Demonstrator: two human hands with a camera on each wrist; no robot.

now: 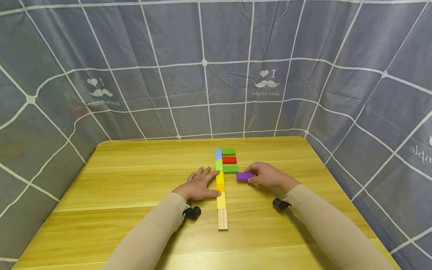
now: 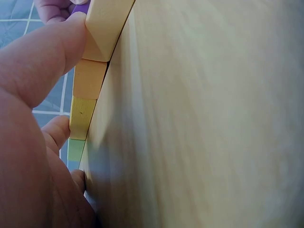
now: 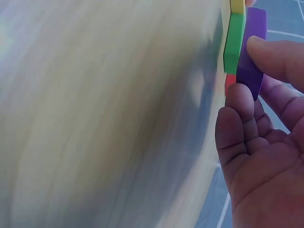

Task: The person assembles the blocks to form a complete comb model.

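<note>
My right hand (image 1: pixel 268 175) pinches a purple block (image 1: pixel 244 177) by its right end, just right of a line of blocks. In the right wrist view the thumb and fingers hold that purple block (image 3: pixel 251 52) near a green block (image 3: pixel 233 42). My left hand (image 1: pixel 200 186) lies spread on the line's left side. Its index fingertip touches a yellow block (image 1: pixel 220 177) and its thumb touches a pale yellow block (image 1: pixel 221 201); an orange block (image 1: pixel 220 188) sits between them. In the left wrist view the thumb presses the pale yellow block's side (image 2: pixel 102 33).
The line runs from a blue block (image 1: pixel 218 153) through a light green block (image 1: pixel 219 164) to a plain wood block (image 1: pixel 222 219) nearest me. Rightward from its far part stick out a green block (image 1: pixel 228 152), a red block (image 1: pixel 229 160) and another green block (image 1: pixel 231 170). Grey checked cloth (image 1: pixel 182 86) surrounds the table.
</note>
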